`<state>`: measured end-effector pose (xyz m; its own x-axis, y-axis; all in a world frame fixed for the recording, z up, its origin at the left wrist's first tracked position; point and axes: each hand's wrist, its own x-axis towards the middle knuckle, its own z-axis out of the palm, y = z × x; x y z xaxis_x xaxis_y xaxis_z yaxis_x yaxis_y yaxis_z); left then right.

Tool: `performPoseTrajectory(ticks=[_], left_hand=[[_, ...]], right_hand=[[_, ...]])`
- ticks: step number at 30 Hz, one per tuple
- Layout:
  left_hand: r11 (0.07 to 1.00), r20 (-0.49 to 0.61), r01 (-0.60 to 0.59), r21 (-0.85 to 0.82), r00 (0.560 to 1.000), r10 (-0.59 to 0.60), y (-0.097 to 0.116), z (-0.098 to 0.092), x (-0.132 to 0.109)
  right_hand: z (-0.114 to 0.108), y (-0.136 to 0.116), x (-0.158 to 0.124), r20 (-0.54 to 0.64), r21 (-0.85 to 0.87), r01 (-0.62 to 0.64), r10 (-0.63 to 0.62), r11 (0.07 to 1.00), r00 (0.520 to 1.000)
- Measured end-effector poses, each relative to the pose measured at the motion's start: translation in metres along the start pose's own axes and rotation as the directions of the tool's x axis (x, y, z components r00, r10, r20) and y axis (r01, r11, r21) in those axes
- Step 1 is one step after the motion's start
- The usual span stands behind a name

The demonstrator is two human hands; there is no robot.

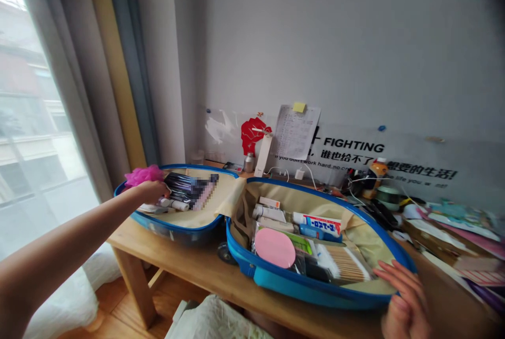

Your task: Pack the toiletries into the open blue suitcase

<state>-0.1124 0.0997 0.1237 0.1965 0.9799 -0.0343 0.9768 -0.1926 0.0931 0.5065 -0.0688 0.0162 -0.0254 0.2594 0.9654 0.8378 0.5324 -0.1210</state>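
Observation:
A blue suitcase with a beige lining lies open on a wooden table, its two halves side by side. My left hand reaches into the left half, fingers curled down beside a pink bath puff and a pack of black-handled brushes. What those fingers hold, if anything, is hidden. White tubes lie just below them. At the right half's near corner, my right hand has its fingers stretched out over the rim. That half holds a pink oval case, a toothpaste box and cotton swabs.
Behind the suitcase stand a white desk lamp and a small metal bottle. Cables, an orange bottle and papers crowd the right side. A curtained window is at left; the table's front edge runs below the suitcase.

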Motion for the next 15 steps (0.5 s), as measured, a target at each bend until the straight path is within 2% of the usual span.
performPoseTrajectory(ticks=[3,5,9,12,15], left_hand=[[0.996,0.089,0.039,0.076,0.995,-0.046,0.004,-0.001,-0.004],[0.995,0.103,0.049,0.090,0.993,-0.059,0.008,-0.004,-0.008],[0.998,0.028,0.028,0.057,0.999,-0.029,0.029,-0.019,-0.004],[0.997,-0.090,-0.077,-0.005,0.993,0.077,0.065,-0.037,0.010],[0.963,-0.157,-0.265,-0.056,0.954,0.254,0.122,-0.046,0.032]], right_hand=[[0.000,-0.001,0.000,-0.001,0.001,-0.011,0.011,1.000,1.000],[0.000,0.000,0.000,-0.003,0.008,-0.010,0.010,1.000,1.000],[0.000,0.001,-0.001,0.009,0.025,-0.029,0.029,0.999,1.000],[0.000,0.002,-0.002,0.011,0.021,-0.026,0.026,0.999,1.000],[0.001,0.002,-0.002,-0.001,0.013,-0.023,0.023,1.000,1.000]])
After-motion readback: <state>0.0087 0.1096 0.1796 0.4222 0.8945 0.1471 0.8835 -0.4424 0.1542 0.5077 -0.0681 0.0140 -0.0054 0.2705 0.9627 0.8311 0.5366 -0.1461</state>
